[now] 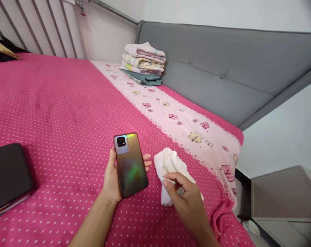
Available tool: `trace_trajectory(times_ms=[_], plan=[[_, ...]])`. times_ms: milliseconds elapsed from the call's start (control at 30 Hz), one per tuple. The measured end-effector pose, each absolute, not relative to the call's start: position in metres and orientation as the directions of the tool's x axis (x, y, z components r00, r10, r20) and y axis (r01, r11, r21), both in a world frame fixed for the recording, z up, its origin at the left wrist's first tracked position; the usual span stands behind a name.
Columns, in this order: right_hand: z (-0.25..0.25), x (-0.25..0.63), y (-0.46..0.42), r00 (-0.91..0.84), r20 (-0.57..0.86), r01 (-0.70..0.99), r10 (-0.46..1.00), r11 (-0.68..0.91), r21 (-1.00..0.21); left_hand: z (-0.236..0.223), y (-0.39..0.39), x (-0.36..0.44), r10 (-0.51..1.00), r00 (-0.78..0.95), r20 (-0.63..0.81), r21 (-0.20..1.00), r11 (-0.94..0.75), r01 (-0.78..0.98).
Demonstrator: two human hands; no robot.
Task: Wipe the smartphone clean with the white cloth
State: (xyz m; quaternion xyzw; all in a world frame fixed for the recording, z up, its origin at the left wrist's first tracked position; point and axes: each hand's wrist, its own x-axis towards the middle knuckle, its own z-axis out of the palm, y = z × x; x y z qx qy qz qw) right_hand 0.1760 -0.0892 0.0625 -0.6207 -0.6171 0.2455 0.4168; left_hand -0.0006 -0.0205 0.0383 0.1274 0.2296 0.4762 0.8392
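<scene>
A smartphone (132, 168) lies back side up in my left hand (111, 178). Its camera block is at the top left, and coloured light shines on its brown back. My left thumb is along one edge and the fingertips show past the other. To the right, a crumpled white cloth (173, 161) rests on the bed. My right hand (186, 195) pinches the cloth between thumb and forefinger, its other fingers curled.
The bed has a pink dotted sheet (68, 113) with a pale tree-print band. Folded fabrics (144, 61) are stacked against the grey headboard (209, 68). A black case-like object (11, 175) lies at left. A nightstand (286, 192) stands at lower right.
</scene>
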Motion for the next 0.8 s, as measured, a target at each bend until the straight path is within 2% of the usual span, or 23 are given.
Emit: trace_trajectory(times_ms=[100,200,300,400,533,633,700,800], plan=[[0.066,0.15,-0.079,-0.016,0.304,0.462,0.953,0.276,-0.843,0.04,-0.021,0.005,0.821,0.477,-0.312,0.425,0.57,-0.703],[0.05,0.125,-0.068,-0.191,0.33,0.443,0.924,0.381,-0.811,0.037,-0.022,0.009,0.834,0.391,-0.39,0.426,0.54,-0.726],[0.032,0.112,-0.05,-0.19,0.38,0.477,0.905,0.424,-0.77,0.031,-0.02,0.011,0.853,0.24,-0.462,0.461,0.463,-0.757],[0.025,0.11,-0.027,-0.14,0.42,0.589,0.897,0.416,-0.693,0.029,-0.019,0.013,0.858,0.171,-0.484,0.509,0.435,-0.743],[0.025,0.115,-0.001,-0.101,0.438,0.813,0.893,0.328,-0.482,0.031,-0.017,0.015,0.847,0.125,-0.516,0.534,0.432,-0.727],[0.019,0.118,0.011,-0.089,0.452,0.894,0.888,0.271,-0.356,0.029,-0.015,0.015,0.825,0.091,-0.557,0.545,0.446,-0.71],[0.012,0.122,0.014,-0.08,0.472,0.897,0.878,0.27,-0.351,0.025,-0.014,0.013,0.817,0.097,-0.569,0.545,0.462,-0.699],[0.003,0.129,0.014,-0.053,0.53,0.837,0.846,0.327,-0.439,0.021,-0.013,0.011,0.79,0.123,-0.6,0.521,0.503,-0.69]])
